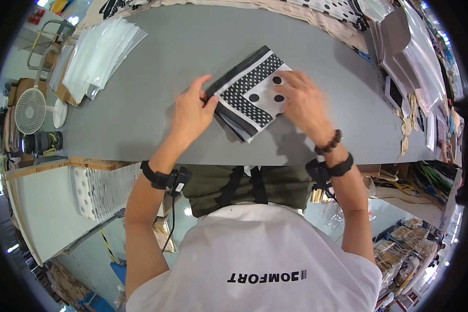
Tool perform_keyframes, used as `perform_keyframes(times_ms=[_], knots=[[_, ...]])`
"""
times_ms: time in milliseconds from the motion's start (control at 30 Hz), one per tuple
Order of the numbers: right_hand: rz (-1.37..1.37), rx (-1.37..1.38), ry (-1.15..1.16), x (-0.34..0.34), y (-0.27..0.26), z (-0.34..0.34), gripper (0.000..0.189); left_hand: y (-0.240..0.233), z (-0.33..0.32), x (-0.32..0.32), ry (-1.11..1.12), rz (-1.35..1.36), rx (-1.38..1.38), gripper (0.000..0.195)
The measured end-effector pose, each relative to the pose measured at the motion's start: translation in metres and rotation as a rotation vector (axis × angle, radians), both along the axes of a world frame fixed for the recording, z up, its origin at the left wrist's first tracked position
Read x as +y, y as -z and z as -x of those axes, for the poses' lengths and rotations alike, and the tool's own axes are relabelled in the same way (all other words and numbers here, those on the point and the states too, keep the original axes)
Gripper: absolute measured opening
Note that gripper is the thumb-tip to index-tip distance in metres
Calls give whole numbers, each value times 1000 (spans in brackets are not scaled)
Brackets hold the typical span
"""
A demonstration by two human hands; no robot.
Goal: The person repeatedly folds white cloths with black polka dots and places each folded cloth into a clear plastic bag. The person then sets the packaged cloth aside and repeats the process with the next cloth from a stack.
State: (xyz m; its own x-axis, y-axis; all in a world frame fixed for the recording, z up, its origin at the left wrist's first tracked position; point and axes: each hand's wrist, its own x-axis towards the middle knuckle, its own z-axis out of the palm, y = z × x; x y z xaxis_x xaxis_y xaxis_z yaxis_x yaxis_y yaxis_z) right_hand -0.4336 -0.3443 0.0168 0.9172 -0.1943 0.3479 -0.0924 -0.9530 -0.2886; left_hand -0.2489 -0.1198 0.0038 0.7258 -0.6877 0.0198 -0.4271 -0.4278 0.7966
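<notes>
A folded black-and-white polka-dot cloth [249, 93] lies slantwise over the grey tabletop [152, 74], its layers parted at the lower left edge. My left hand [195, 107] pinches its left corner between thumb and fingers, the thumb on top. Over the right part of the cloth is my right hand [302, 101], slightly blurred, its fingers bent and touching or just above the dotted face. Whether those fingers grip anything cannot be told. Both wrists wear black straps with small devices, and a dark bead bracelet circles the right wrist.
Clear plastic sleeves [101, 58] are piled at the left, near a white fan [30, 110]. More dotted fabric [327, 11] lies along the far edge. Grey cards [397, 50], a blue cutter [362, 54] and plastic sheets stand at the right. Packed pieces fill a shelf [43, 210] lower left.
</notes>
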Motion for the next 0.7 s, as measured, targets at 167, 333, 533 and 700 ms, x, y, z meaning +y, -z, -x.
perform_keyframes(times_ms=[167,333,533,700], knots=[[-50,-61,-61,79,18,-43,53,1,-15,7,-46,78,105,46],[21,142,-138,79,18,-25,64,7,-111,37,-259,-31,-401,25],[-16,313,-197,20,-9,19,51,20,-231,77,-369,-290,-718,25],[-9,71,-63,16,-22,15,33,13,-201,60,-170,-246,-659,20]])
